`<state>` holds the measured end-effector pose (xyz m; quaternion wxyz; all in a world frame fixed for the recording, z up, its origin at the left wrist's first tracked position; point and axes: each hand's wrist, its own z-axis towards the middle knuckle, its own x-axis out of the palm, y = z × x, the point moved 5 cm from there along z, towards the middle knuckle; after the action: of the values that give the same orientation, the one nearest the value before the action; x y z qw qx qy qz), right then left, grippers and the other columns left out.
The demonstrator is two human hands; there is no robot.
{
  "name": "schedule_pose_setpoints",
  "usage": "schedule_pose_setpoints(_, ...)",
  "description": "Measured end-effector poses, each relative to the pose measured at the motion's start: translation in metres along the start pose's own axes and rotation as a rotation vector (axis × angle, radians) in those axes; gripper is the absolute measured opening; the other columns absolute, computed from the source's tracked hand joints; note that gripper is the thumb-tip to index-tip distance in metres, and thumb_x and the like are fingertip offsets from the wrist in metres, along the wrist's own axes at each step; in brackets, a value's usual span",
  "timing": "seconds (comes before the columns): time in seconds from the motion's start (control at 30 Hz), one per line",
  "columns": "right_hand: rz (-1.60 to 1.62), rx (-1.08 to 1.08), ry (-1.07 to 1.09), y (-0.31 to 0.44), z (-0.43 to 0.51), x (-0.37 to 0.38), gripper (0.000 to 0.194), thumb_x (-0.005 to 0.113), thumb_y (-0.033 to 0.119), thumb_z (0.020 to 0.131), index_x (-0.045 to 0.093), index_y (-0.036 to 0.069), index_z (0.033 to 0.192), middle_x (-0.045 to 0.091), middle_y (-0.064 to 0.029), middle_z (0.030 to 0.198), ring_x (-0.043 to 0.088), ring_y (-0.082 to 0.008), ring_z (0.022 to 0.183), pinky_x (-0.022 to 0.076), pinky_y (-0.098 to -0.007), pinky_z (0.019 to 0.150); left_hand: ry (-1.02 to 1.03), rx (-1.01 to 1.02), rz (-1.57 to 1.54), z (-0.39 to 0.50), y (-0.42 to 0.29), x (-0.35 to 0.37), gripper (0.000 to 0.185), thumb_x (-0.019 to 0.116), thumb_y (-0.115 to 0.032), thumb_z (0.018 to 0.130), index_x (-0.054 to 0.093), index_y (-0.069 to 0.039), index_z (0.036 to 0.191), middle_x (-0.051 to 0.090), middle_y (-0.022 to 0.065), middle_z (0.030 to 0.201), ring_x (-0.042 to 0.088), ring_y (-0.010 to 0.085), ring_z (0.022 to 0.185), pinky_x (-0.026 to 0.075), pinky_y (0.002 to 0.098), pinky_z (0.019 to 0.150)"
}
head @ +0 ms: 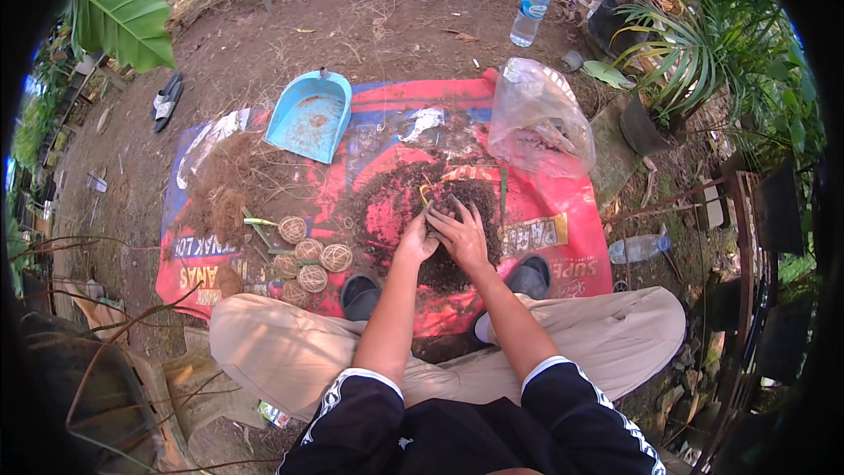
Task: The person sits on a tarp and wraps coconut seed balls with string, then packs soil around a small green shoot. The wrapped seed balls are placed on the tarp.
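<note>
My left hand [417, 237] and my right hand [465, 235] meet over a heap of dark soil [484, 194]. A thin yellow-green plant piece [424, 194] sticks up at my left fingertips. My right fingers are curved and partly spread against the left hand, with dirt on them. Whatever sits between the palms is mostly hidden, possibly a clump of soil. Left of my hands lie several string-wrapped balls [335, 257], one of them with a green leafy stalk [259, 221] beside it. Brown fibre [229, 208] is piled farther left.
Under everything lies a red and blue printed plastic sheet [422, 324]. A light-blue dustpan [310, 117] and a clear plastic bag [542, 115] rest on its far side. Water bottles [531, 12] stand and lie beyond it. Potted plants [646, 125] line the right; a sandal [167, 100] lies left.
</note>
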<state>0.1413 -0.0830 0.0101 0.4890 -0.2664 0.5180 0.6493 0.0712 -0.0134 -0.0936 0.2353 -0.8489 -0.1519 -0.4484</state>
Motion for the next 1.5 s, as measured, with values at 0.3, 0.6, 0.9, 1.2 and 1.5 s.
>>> schedule_pose_setpoints(0.3,0.043,-0.166,-0.031,0.000,0.003,-0.008,0.041,0.071,0.023,0.071,0.065,0.025,0.111,0.061,0.0082,0.117,0.045,-0.0289,0.121,0.0316,-0.0494,0.104,-0.033,-0.217,0.206,-0.012,-0.009,0.010,0.033,0.048,-0.041,0.095,0.060,-0.010,0.094,0.064,0.0023,0.077,0.061,0.0127,0.061,0.051,0.0254,0.051)
schedule_pose_setpoints(0.6,0.266,0.093,-0.203,0.000,0.013,-0.032,0.036,0.076,0.017,0.064,0.068,0.015,0.100,0.060,-0.0058,0.106,0.048,-0.0291,0.110,0.0400,-0.0427,0.095,-0.005,-0.113,0.064,-0.006,-0.014,0.019,0.032,0.048,-0.042,0.094,0.058,-0.013,0.085,0.057,-0.0007,0.063,0.050,0.0099,0.047,0.040,0.0234,0.041)
schedule_pose_setpoints(0.9,0.622,0.318,-0.175,-0.003,0.018,-0.017,0.038,0.073,0.015,0.073,0.065,0.006,0.108,0.057,-0.0098,0.118,0.049,-0.0304,0.112,0.0406,-0.0405,0.096,0.110,0.176,-0.055,-0.005,-0.035,0.019,0.035,0.048,-0.045,0.094,0.055,-0.012,0.086,0.059,0.0020,0.071,0.059,0.0168,0.065,0.049,0.0290,0.059)
schedule_pose_setpoints(1.2,0.449,0.202,-0.305,0.008,0.022,-0.027,0.040,0.068,0.009,0.076,0.062,0.005,0.116,0.058,-0.0140,0.122,0.055,-0.0301,0.111,0.0436,-0.0379,0.095,0.105,0.274,-0.017,-0.012,-0.020,0.072,0.039,0.043,-0.032,0.098,0.051,0.000,0.118,0.055,0.0125,0.123,0.047,0.0202,0.121,0.042,0.0322,0.099)
schedule_pose_setpoints(1.5,0.782,0.413,-0.332,-0.014,0.018,-0.020,0.029,0.065,0.004,0.080,0.065,0.002,0.108,0.067,-0.0151,0.103,0.066,-0.0237,0.093,0.0488,-0.0324,0.086,-0.119,0.407,0.297,-0.016,-0.015,0.080,0.042,0.046,-0.038,0.097,0.058,0.001,0.108,0.062,0.0103,0.102,0.058,0.0178,0.091,0.047,0.0304,0.084)
